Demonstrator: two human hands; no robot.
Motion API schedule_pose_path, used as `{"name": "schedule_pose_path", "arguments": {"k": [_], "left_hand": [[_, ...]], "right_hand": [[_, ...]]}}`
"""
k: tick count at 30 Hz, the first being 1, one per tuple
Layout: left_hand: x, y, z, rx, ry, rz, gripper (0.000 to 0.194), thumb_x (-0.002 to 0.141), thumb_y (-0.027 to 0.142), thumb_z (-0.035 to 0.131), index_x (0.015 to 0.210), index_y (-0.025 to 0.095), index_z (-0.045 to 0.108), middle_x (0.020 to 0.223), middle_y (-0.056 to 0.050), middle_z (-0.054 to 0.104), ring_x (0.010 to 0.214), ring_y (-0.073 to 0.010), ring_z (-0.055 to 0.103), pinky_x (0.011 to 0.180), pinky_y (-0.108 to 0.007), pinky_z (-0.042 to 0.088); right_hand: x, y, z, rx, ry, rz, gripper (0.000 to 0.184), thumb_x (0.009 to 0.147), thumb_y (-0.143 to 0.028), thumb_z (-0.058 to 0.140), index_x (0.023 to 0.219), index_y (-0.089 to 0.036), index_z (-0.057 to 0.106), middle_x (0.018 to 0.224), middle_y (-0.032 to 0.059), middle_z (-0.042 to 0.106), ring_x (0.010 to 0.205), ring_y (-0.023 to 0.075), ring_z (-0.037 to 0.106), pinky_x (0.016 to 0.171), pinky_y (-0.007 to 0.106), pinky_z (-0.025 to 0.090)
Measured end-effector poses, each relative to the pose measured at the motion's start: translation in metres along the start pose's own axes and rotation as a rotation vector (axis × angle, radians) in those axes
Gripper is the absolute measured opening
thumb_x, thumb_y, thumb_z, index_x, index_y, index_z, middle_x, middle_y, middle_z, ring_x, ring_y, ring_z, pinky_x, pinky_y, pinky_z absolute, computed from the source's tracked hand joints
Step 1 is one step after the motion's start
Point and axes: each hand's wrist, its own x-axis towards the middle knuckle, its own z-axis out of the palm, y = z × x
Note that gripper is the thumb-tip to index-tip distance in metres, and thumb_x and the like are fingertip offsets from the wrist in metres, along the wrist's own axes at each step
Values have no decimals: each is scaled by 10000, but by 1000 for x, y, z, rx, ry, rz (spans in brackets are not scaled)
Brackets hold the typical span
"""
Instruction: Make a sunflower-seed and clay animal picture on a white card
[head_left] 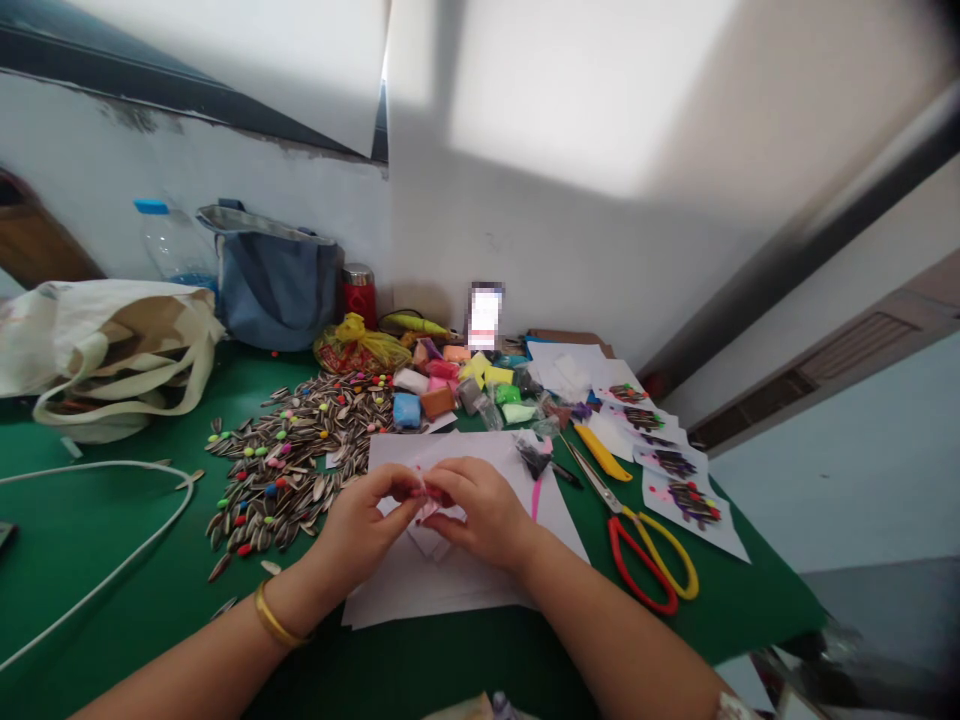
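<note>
Over the white paper sheets (480, 595), my left hand (371, 525) and my right hand (487, 510) meet, fingertips pinched together. Between them is a small pink piece (427, 507), partly shiny; the fingers cover most of it, so its exact kind is unclear. Folded white paper (433, 543) lies just under the fingers. Left of my left hand spreads a heap of striped sunflower seeds (300, 465), mixed with small bright-coloured bits. Beyond my hands are several wrapped blocks of coloured modelling clay (437, 402). A dark clay packet (534, 457) and a pink strip (536, 498) lie right of my right hand.
Scissors with red and yellow handles (637, 545) and a yellow utility knife (602, 452) lie to the right, beside several seed-decorated cards (694, 505). A lit phone (486, 315) stands by the wall. Bags (277, 280) and a white cable (112, 575) occupy the left.
</note>
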Motion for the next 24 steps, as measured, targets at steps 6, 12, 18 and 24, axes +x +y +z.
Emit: {"name": "schedule_pose_path", "arguments": {"k": [6,12,18,24], "left_hand": [[-1,4,-7,200,-37,222,142,905,243,628,1043,243,657,930,-8,681,836,-154,634,773,-270,491],[2,7,-7,488,-112,313,150,964,249,501,880,194,612,829,-37,624,786,-198,572,727,-316,432],[2,4,-6,582,-197,292,271,988,268,437,763,194,569,769,-36,580,745,-201,536,686,-318,404],[1,2,-7,406,-163,228,210,975,291,500,863,196,649,852,-44,622,824,-189,569,762,-310,437]], "right_hand": [[-2,1,3,-36,-33,37,205,914,-284,606,1097,-191,593,962,81,678,874,215,608,799,340,477],[-1,1,4,-103,-107,17,95,909,-254,560,968,-190,598,902,68,667,824,207,586,750,316,442],[-2,2,6,-134,-105,-4,88,919,-255,532,908,-192,591,864,61,666,772,195,576,700,308,419],[-3,3,6,-147,-105,-1,104,911,-255,557,971,-187,608,887,67,676,796,200,591,719,311,432]]}}
